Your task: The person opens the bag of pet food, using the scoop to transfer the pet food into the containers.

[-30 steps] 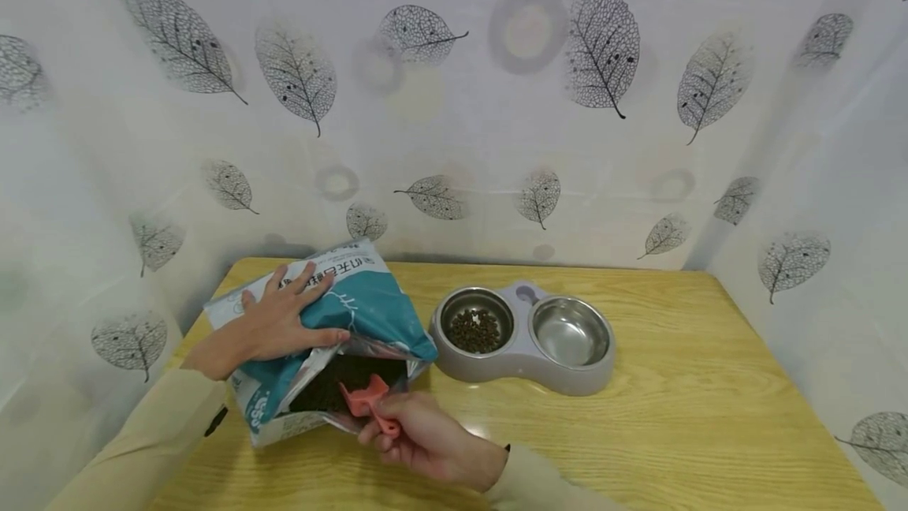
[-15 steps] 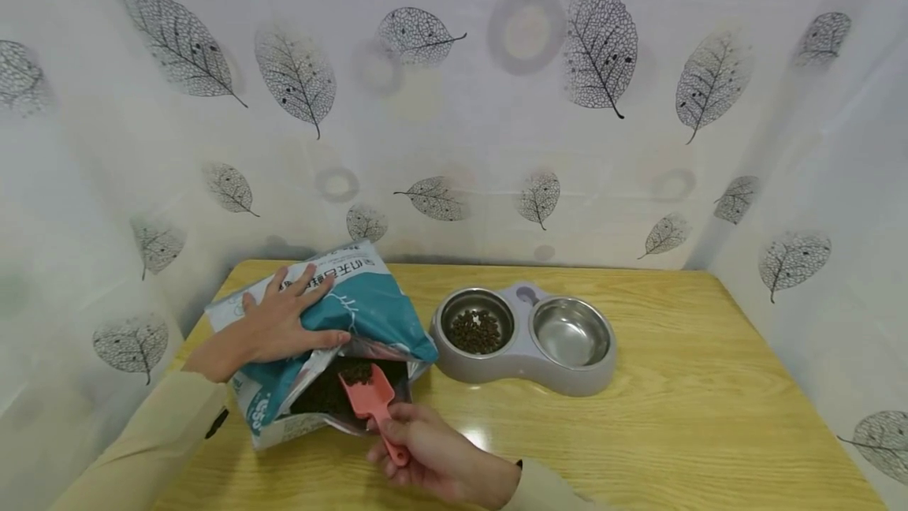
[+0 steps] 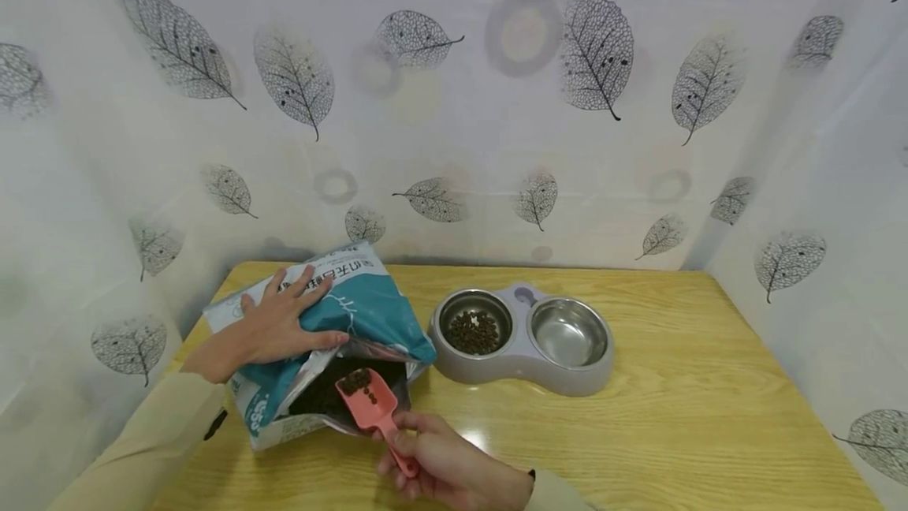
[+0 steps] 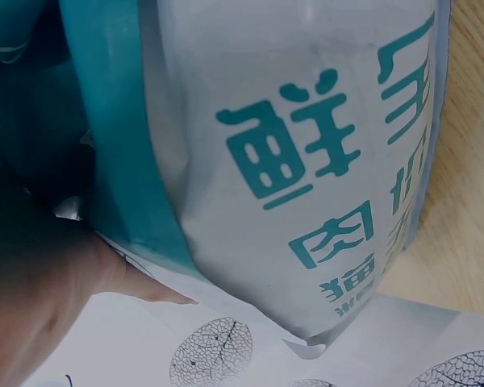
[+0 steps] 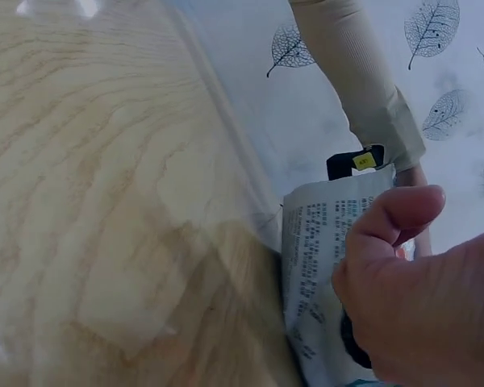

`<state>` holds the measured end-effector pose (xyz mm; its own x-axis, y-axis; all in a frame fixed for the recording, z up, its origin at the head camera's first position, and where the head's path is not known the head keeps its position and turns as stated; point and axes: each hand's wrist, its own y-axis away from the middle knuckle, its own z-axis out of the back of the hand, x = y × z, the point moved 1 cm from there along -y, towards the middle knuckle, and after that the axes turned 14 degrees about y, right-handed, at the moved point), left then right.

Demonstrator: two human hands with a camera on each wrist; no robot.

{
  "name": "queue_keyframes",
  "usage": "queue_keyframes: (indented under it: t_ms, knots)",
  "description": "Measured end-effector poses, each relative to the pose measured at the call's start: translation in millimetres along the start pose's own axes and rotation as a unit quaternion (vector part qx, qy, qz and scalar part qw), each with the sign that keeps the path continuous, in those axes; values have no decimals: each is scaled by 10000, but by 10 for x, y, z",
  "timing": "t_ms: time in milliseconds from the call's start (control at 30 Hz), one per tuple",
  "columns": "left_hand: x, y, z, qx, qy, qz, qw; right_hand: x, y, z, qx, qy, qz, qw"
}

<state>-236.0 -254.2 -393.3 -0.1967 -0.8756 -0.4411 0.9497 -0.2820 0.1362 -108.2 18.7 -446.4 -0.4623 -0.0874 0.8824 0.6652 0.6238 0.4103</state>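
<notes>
My left hand (image 3: pixel 280 326) lies with spread fingers on top of a teal and white bag (image 3: pixel 376 306), which rests on its side with its mouth facing me. Dark kibble shows inside the mouth. In the right hand (image 3: pixel 447 456) I grip the handle of a red scoop (image 3: pixel 376 404), thumb along it. Some brown kibble (image 3: pixel 355 381) sits at the scoop's front, over the bag's opening. The left wrist view shows the bag's printed side (image 4: pixel 306 177) close up. In the right wrist view my curled fingers (image 5: pixel 387 226) appear, with the scoop mostly hidden behind them.
Right of the bag stands a grey double pet bowl (image 3: pixel 521 369). Its left steel bowl (image 3: pixel 443 322) holds some kibble; the right steel bowl (image 3: pixel 571 333) shows bare metal. All rest on a wooden table (image 3: pixel 674 416), with a leaf-print curtain (image 3: pixel 482 117) around it.
The scoop has come up out of the bag's dark inside, moving slightly right and towards me, and now shows kibble in it. The left hand and the bag have stayed in place.
</notes>
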Motion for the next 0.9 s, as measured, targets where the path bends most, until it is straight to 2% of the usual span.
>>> queue_keyframes:
  t_ms: [267,400,533,667,767,833,900]
  knots:
    - [-3,7,4,-28,44,-9,10000,267,115,176,498,366,630,9961]
    - [-5,4,14,-44,52,-41,10000,358,160,300,476,443,630,9959]
    - [-4,-3,13,-39,28,-43,10000,468,241,496,318,609,801,9944]
    - [-5,-5,10,-16,24,-30,10000,598,343,806,-32,824,1037,9912]
    - [-6,-2,5,1,19,-23,10000,686,417,1071,-562,1085,1127,9861]
    - [-6,1,5,6,10,-20,10000,730,455,1231,-1046,1441,1163,9771]
    - [-4,4,6,5,-1,-14,10000,759,482,1358,-1623,2030,1092,9595]
